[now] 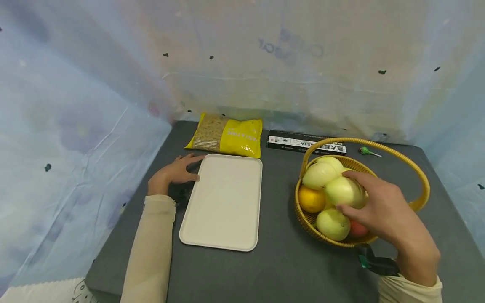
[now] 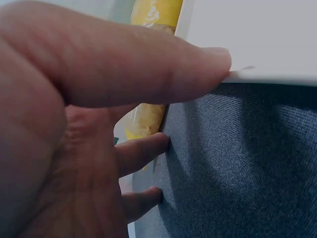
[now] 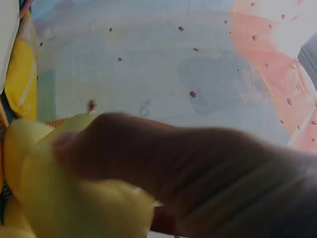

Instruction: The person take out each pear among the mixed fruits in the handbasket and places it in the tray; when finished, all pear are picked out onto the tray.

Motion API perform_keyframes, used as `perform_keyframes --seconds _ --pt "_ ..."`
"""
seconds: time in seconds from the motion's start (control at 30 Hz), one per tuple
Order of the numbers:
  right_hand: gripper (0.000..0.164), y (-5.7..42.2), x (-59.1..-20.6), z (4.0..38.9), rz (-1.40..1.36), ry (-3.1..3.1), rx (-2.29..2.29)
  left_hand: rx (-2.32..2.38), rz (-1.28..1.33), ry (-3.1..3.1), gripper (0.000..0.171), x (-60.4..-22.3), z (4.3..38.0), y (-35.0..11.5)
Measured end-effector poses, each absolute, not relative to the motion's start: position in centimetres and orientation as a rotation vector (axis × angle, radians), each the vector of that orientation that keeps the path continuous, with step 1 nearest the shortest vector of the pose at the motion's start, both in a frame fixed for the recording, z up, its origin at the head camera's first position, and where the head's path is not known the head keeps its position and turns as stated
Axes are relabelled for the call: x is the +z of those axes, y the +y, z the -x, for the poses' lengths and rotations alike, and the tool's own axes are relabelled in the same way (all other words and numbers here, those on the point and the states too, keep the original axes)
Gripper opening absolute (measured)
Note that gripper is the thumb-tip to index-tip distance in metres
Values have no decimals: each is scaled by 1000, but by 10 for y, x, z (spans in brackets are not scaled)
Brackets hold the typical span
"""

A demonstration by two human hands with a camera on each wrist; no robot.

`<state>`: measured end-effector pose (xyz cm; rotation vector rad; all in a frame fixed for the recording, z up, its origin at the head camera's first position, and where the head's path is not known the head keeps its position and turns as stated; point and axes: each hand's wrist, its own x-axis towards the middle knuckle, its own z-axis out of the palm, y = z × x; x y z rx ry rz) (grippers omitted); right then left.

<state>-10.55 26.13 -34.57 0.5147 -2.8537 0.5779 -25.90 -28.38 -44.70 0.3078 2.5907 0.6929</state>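
Note:
My right hand (image 1: 386,210) grips a pale green fruit (image 1: 344,192) at the top of a round wicker basket (image 1: 305,225), thumb and fingers around its right side. More pale green fruits (image 1: 333,224), an orange (image 1: 311,199) and a red fruit (image 1: 358,228) lie in the basket. The right wrist view shows the thumb across the gripped fruit (image 3: 74,198); the other fingers are mostly hidden there. My left hand (image 1: 176,171) spreads its fingers at the left edge of a white rectangular tray (image 1: 223,202). In the left wrist view its thumb (image 2: 198,69) touches the tray's rim.
Behind the tray lies a yellow bag of pasta (image 1: 242,136). A black-and-white pasta box (image 1: 288,141) and a small green-wrapped lollipop (image 1: 366,150) lie behind the basket. The basket's handle (image 1: 394,152) arches up beside my right hand. Patterned sheeting (image 1: 284,75) encloses the grey table (image 1: 280,269).

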Motion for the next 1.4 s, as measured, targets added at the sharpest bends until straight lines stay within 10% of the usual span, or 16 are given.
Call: perform_keyframes --seconds 1.4 --pt "69 89 -349 187 -977 -2153 1775 669 -247 2613 82 -448 260 -281"
